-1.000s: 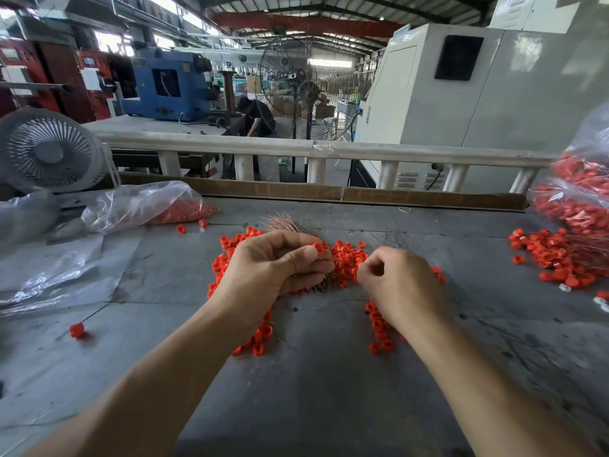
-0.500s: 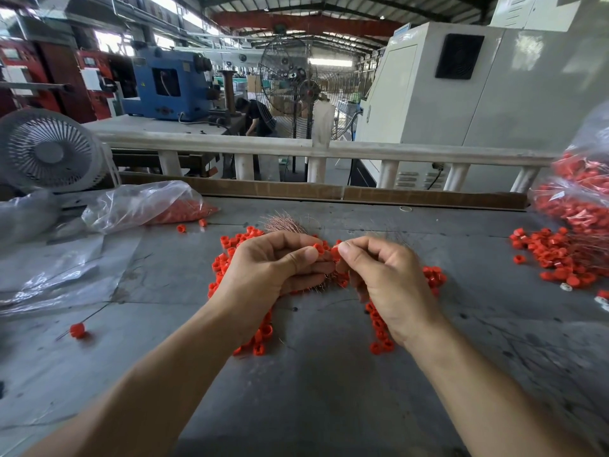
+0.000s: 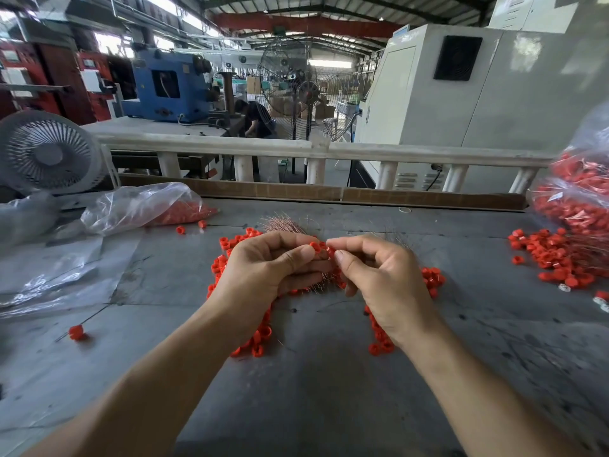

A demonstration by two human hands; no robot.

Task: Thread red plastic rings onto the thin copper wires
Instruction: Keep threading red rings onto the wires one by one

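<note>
A pile of loose red plastic rings (image 3: pixel 258 344) lies on the grey table (image 3: pixel 313 390) under and around both hands. A bundle of thin copper wires (image 3: pixel 283 224) fans out just behind them. My left hand (image 3: pixel 267 272) pinches a red ring (image 3: pixel 314 246) between thumb and forefinger, and wire ends show below its fingers. My right hand (image 3: pixel 385 278) meets it fingertip to fingertip, pinching another red ring (image 3: pixel 330 252); whether it also holds a wire is too fine to tell.
A second heap of red rings (image 3: pixel 557 262) with wires lies at the right beside a full plastic bag (image 3: pixel 576 196). Another bag (image 3: pixel 145 206) and plastic sheets lie at the left by a small fan (image 3: pixel 49 153). One ring on a wire (image 3: pixel 76 332) lies front left.
My right hand has moved left from the pile to meet my left hand, and its fingertips now touch at the ring. My left hand has hardly moved.
</note>
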